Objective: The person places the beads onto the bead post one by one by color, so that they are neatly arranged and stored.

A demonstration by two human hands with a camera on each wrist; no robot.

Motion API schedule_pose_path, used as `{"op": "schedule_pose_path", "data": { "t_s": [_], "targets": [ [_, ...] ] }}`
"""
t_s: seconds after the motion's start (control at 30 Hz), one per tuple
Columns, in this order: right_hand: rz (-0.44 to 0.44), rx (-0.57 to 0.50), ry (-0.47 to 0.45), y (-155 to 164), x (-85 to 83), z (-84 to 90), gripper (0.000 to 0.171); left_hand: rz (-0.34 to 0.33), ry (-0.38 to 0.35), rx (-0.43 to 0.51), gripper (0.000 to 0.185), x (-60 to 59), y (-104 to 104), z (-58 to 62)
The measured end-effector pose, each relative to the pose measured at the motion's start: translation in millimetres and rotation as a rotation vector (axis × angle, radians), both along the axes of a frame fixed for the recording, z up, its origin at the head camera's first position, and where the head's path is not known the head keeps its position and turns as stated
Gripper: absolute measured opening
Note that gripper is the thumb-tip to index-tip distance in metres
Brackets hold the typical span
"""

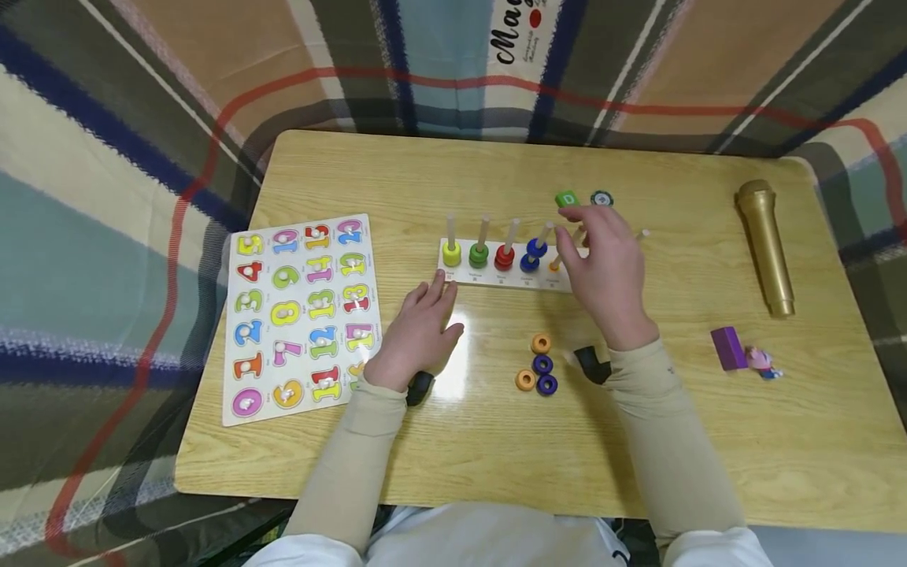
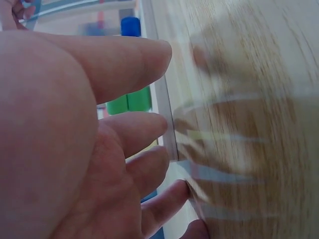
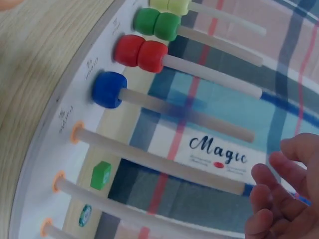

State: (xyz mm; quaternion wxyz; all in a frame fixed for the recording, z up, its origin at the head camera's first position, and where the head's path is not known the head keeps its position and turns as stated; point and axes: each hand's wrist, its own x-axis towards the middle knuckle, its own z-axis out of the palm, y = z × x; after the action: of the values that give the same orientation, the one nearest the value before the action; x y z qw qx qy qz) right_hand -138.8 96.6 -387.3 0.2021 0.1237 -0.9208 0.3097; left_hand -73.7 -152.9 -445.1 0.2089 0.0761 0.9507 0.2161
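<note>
Peg board (image 1: 496,276) stands mid-surface; the left hand (image 1: 420,327) rests relaxed at its left end, the right hand (image 1: 605,264) hovers released over its right pegs.

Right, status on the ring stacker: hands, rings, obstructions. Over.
Left hand flat on the table, steadying the stacker base. Right hand open over the pegs, no grip. Four loose rings wait near. Path unobstructed.
</note>
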Motion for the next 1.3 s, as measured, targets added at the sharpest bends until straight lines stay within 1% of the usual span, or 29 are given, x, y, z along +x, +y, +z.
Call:
{"op": "schedule_pose_path", "data": {
  "t_s": [0.1,0.17,0.2,0.23,0.33,0.37,0.4,0.47,0.53,0.6,0.63,0.73,0.8,0.87,0.97,1.03,1.1,1.17,1.3],
  "targets": [
    [0.035,0.012,-0.02,7,6.1,2.4,0.02,0.004,-0.001,0.004,0.069,0.0,0,0.7],
    [0.109,0.054,-0.091,14,13.0,0.5,0.018,0.003,0.001,0.008,0.069,0.0,1,0.6],
    [0.168,0.079,-0.147,18,17.0,-2.1,0.018,0.002,0.001,0.009,0.069,0.0,1,0.5],
    [0.234,0.116,-0.223,22,21.3,-6.1,0.02,0.001,0.001,0.01,0.069,0.0,1,0.4],
    [0.443,0.23,-0.489,32,34.9,-23.2,0.03,0.0,0.002,0.01,0.07,-0.3,0,0.5],
    [0.495,0.256,-0.56,34,39.1,-30.0,0.034,-0.001,0.001,0.009,0.07,-0.4,0,0.7],
    [0.545,0.273,-0.606,36,42.7,-36.8,0.037,0.0,-0.001,0.007,0.07,-0.5,0,1.0],
    [0.597,0.291,-0.644,37,49.1,-48.5,0.039,-0.002,-0.002,0.003,0.071,-0.9,0,1.5],
    [0.611,0.282,-0.613,36,52.9,-57.2,0.035,-0.006,-0.004,0.001,0.071,-1.3,-1,2.1],
    [0.596,0.28,-0.563,35,54.6,-63.0,0.03,-0.011,-0.002,-0.003,0.072,-1.6,-1,2.1],
    [0.571,0.283,-0.55,34,54.8,-64.6,0.027,-0.015,-0.001,-0.004,0.072,-1.9,-1,1.9],
    [0.465,0.275,-0.532,35,53.7,-64.4,0.026,-0.026,-0.002,-0.011,0.072,-2.0,-2,1.3],
    [0.374,0.232,-0.503,37,51.7,-59.6,0.028,-0.03,-0.002,-0.009,0.072,-2.0,-2,1.1],
    [0.287,0.158,-0.42,39,47.7,-51.2,0.03,-0.032,0.002,-0.008,0.073,-2.0,-2,1.5],
    [0.169,0.037,-0.231,38,37.2,-36.1,0.03,-0.029,0.006,-0.005,0.073,-1.7,-2,2.5],
    [0.097,-0.023,-0.114,35,28.0,-26.7,0.031,-0.026,0.009,-0.004,0.073,-1.5,-2,2.9],
    [0.038,-0.064,-0.046,32,18.7,-19.6,0.032,-0.021,0.006,-0.003,0.073,-1.3,-1,2.8],
    [-0.003,-0.073,-0.011,29,10.7,-14.8,0.033,-0.019,0.001,-0.002,0.073,-1.2,-1,2.3],
    [-0.047,-0.023,-0.02,25,1.9,-12.5,0.033,-0.02,-0.008,0.001,0.072,-1.1,1,1.4]
  ]
}}
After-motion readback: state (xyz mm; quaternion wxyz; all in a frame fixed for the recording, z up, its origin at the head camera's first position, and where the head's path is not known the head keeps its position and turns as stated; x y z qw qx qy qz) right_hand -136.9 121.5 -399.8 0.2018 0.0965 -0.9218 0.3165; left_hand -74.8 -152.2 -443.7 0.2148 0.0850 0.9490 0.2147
